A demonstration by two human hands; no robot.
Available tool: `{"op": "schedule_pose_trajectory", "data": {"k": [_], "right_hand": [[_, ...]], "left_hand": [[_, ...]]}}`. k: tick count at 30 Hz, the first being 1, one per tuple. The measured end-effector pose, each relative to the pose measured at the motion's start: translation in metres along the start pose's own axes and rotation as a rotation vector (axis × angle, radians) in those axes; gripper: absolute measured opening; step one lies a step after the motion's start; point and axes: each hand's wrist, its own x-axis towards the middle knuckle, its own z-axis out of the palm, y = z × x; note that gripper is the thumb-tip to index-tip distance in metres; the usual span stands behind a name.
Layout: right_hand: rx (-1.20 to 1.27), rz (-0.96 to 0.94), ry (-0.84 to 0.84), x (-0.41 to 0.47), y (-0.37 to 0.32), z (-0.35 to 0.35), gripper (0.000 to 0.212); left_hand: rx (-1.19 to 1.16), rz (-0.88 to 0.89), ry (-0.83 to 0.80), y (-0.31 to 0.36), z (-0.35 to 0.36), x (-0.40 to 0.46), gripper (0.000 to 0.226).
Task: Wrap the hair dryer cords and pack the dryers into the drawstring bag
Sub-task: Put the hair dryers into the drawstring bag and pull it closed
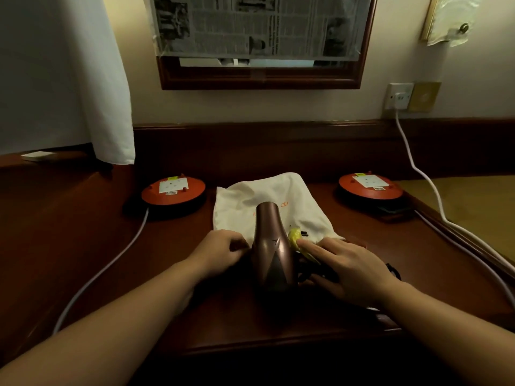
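Your hair dryer (pixel 271 246) lies in the middle of the dark wooden desk (pixel 83 246), its bronze barrel pointing toward 12 o'clock and its nozzle end resting over the near edge of the white drawstring bag (pixel 259 196). The bag lies flat on the desk at 12 o'clock from the dryer, its mouth side toward you.

Your left hand (pixel 220 250) sits at 9 o'clock of the dryer, fingers curled in and touching the dryer's side; whether they pinch anything there is hidden by the knuckles. Your right hand (pixel 351 267) lies at 3 o'clock, fingers spread and nearly flat, pressing down on the bundled black cord (pixel 309 271) beside the dryer body, with the index fingertip touching a yellow tag (pixel 294 237) near the plug. It grips nothing; it rests on top.

Two round red discs, one at 10 o'clock (pixel 173 190) and one at 2 o'clock (pixel 370 186), sit well apart from the bag, each with a white label on top. A white cable (pixel 418 168) runs from a wall socket (pixel 399 96) at 1 o'clock down along the right side of the desk. A newspaper-covered mirror frame (pixel 259 76) hangs on the wall at 12 o'clock.
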Motion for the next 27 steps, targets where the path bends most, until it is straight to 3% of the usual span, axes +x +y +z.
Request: {"op": "schedule_pose_trajectory", "data": {"k": [4,14,27], "right_hand": [[-0.002,-0.066,0.017,-0.002,-0.004,-0.004,0.073],[0.036,-0.201,-0.008,-0.002,-0.017,-0.009,0.062],[0.007,-0.019,-0.088,0.032,-0.019,-0.005,0.069]], "left_hand": [[-0.144,-0.059,-0.008,-0.007,-0.012,0.007,0.003],[-0.175,-0.014,0.226,-0.005,-0.04,0.018,0.024],[-0.059,0.256,0.315,0.008,-0.044,0.006,0.027]]}}
